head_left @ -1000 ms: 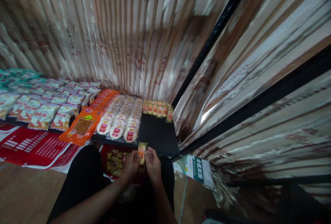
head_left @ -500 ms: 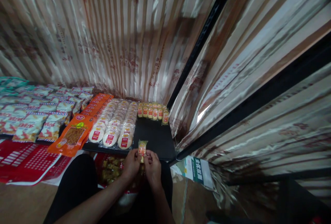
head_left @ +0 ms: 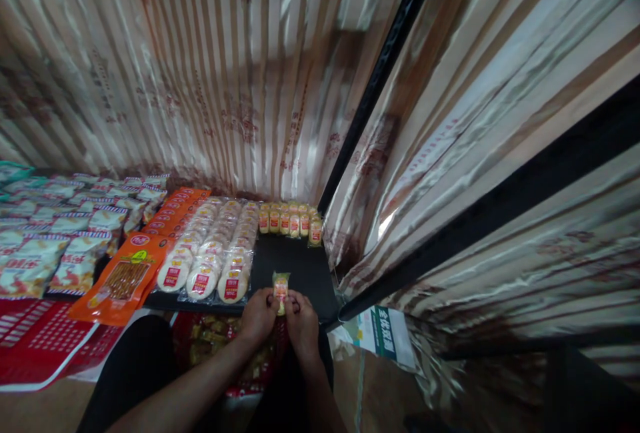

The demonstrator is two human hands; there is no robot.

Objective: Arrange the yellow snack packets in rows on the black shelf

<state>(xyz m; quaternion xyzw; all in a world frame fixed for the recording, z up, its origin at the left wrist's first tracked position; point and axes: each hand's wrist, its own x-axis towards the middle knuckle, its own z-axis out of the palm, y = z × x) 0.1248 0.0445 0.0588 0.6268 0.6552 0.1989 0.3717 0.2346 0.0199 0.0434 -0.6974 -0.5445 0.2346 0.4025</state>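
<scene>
My left hand (head_left: 259, 316) and my right hand (head_left: 301, 318) are together at the front edge of a black shelf (head_left: 300, 266), both pinching one small yellow snack packet with a red label (head_left: 281, 284), held upright. At the back of the shelf stands a row of the same small yellow packets (head_left: 287, 222). Left of my hands lie three rows of round white cakes in clear wrap (head_left: 215, 253).
Orange packets (head_left: 127, 274) and white-and-red snack bags (head_left: 60, 233) fill the shelf further left. A red bag of snacks (head_left: 220, 346) rests on my lap. Striped shiny curtains hang behind and to the right, with a black frame post (head_left: 370, 99). A green-and-white box (head_left: 383, 333) lies on the floor.
My hands have lifted the small packet a little forward over the shelf edge. The camera has tilted, so the shelf sits lower and further left in view.
</scene>
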